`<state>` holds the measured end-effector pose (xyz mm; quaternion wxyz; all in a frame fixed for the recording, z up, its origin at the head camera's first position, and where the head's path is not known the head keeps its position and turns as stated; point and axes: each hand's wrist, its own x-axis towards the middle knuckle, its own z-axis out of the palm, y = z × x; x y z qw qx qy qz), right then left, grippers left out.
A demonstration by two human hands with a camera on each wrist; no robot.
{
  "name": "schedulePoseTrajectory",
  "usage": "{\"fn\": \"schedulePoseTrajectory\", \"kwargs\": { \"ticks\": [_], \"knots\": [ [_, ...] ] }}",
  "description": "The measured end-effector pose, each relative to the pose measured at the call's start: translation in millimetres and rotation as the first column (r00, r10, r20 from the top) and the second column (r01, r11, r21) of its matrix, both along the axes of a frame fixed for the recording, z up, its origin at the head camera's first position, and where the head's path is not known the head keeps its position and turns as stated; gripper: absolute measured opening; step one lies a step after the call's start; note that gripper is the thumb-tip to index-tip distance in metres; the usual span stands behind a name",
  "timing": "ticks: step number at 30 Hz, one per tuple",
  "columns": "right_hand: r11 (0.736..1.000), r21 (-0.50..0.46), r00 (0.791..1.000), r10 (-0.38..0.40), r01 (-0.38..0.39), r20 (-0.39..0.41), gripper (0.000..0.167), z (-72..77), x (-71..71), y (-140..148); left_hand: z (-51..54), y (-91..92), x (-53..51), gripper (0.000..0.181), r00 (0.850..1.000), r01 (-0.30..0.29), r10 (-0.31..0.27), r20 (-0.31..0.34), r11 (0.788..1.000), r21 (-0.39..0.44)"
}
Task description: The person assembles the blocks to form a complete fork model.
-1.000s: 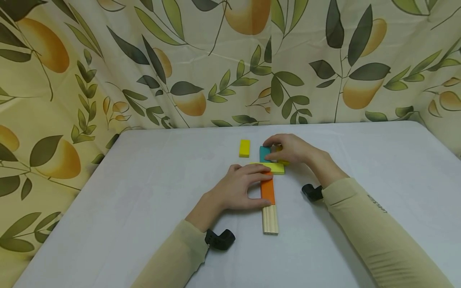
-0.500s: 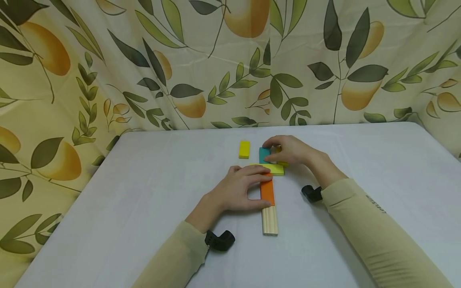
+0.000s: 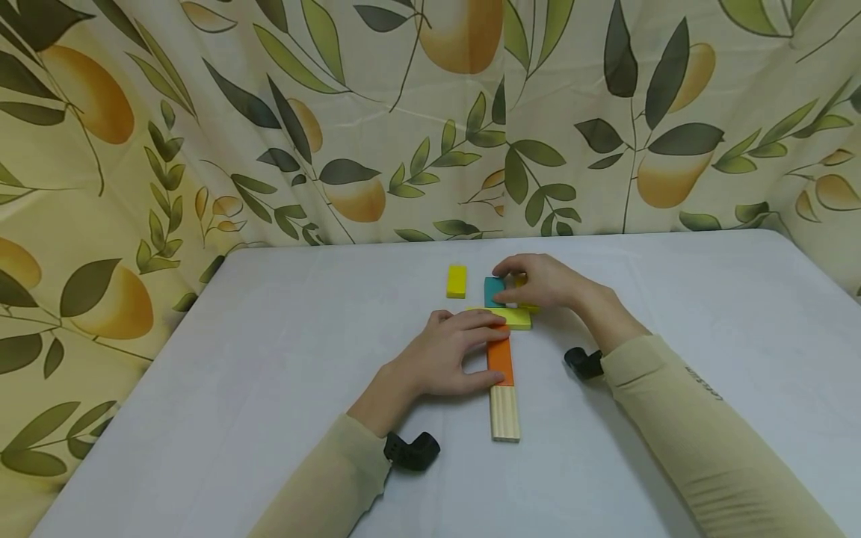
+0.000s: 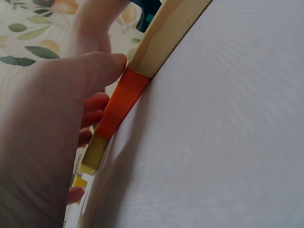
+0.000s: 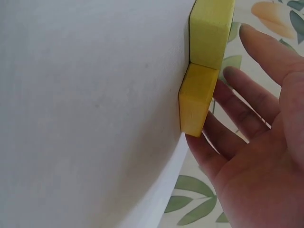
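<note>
A row of flat blocks lies on the white tabletop: a plain wood block (image 3: 505, 415) nearest, then an orange block (image 3: 500, 362), with a lime block (image 3: 516, 319) set crosswise beyond it. My left hand (image 3: 444, 359) rests along the left side, its thumb by the orange-wood seam and its fingertips over the lime and orange blocks. Past the lime block, my right hand (image 3: 548, 281) pinches a teal block (image 3: 492, 292) between thumb and index finger. A deeper yellow block (image 5: 197, 97) touches the lime block's end, with other right fingers beside it; that hand partly hides it in the head view.
A separate yellow block (image 3: 457, 282) lies to the left of the teal one. Fruit-patterned cloth (image 3: 430, 149) hangs behind the table (image 3: 282, 359). Each wrist wears a small black camera (image 3: 412, 451).
Both hands and the blocks hold their places. The head view has shifted very slightly, so the scene sits a little lower.
</note>
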<state>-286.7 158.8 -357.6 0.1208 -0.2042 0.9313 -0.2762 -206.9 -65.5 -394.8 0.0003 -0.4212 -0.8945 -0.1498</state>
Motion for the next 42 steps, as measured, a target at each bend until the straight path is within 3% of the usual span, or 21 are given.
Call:
{"fn": "schedulePoseTrajectory", "kwargs": {
  "ticks": [10, 25, 33, 42],
  "knots": [
    [0.996, -0.076, 0.997, -0.045, 0.040, -0.065, 0.049, 10.3, 16.8, 13.9, -1.3, -0.8, -0.4, 0.055, 1.000, -0.002, 0.003, -0.021, 0.999, 0.041],
    [0.991, -0.107, 0.993, -0.091, 0.083, -0.077, 0.052, 17.2, 40.8, 24.4, -5.0, -2.4, -3.2, 0.051, 0.997, -0.051, 0.058, -0.050, 0.991, 0.126],
    [0.985, -0.156, 0.994, -0.090, 0.080, -0.055, 0.053, 9.7, 59.6, 21.9, -5.9, -3.7, -3.1, 0.050, 0.991, -0.096, 0.109, -0.072, 0.983, 0.159],
    [0.989, -0.132, 0.994, -0.074, 0.063, -0.078, 0.052, 6.0, 66.1, 18.7, -4.3, -4.8, -6.1, 0.048, 0.982, -0.147, 0.166, -0.088, 0.971, 0.190]
  ]
}}
